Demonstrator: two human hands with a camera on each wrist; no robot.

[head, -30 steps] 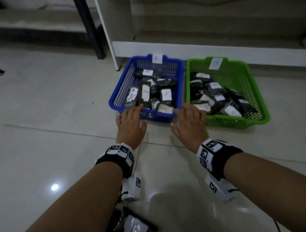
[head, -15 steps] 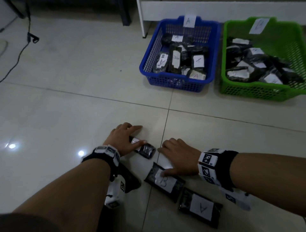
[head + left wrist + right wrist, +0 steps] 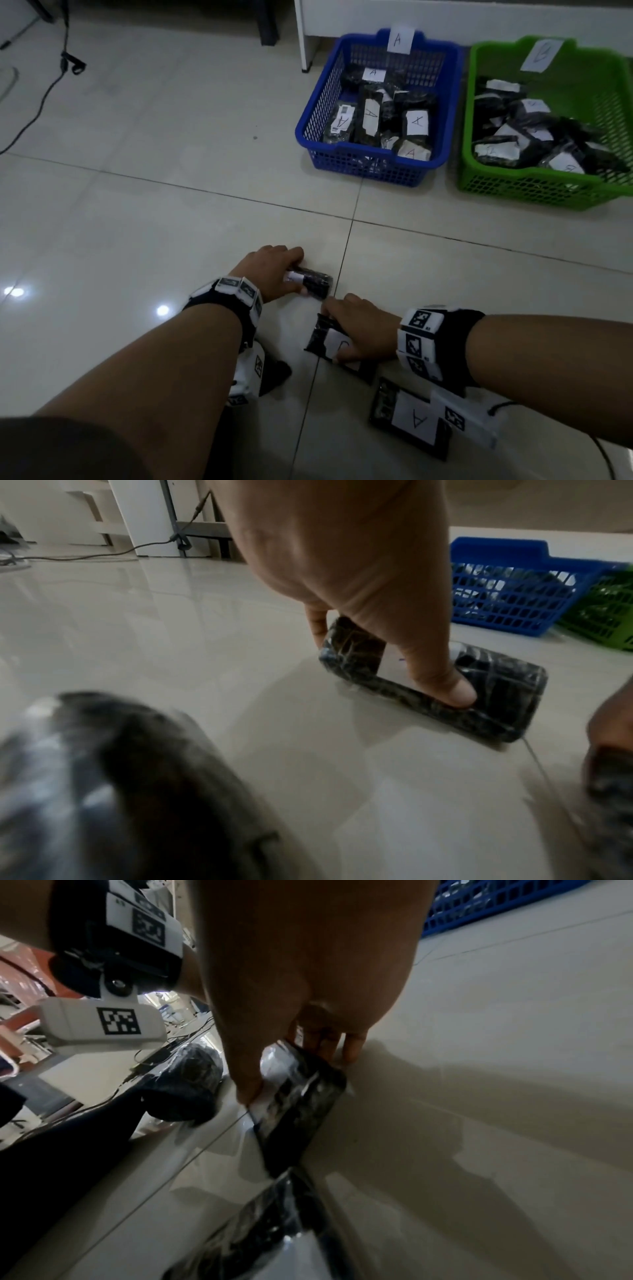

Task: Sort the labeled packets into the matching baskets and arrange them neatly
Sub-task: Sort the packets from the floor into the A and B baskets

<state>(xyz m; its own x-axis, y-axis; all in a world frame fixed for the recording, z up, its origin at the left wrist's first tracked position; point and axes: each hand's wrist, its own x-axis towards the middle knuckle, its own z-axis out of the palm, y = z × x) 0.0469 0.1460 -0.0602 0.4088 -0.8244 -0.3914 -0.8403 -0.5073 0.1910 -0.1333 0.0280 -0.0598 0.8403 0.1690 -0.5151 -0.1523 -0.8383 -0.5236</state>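
Note:
Three black packets with white labels lie on the tiled floor in front of me. My left hand pinches the farthest packet between thumb and fingers; in the left wrist view this packet tilts up off the floor. My right hand grips the middle packet, its label mostly covered; in the right wrist view thumb and fingers clasp that packet. A third packet marked A lies loose under my right wrist. The blue basket marked A and the green basket marked B stand far right, both holding several packets.
White furniture stands behind the baskets and a dark leg to its left. A black cable trails over the floor at far left. Another dark packet lies under my left wrist.
My hands came back from the blue basket's front edge to the packets near me. Both hands have since closed round their packets, and the left one's packet has tipped up.

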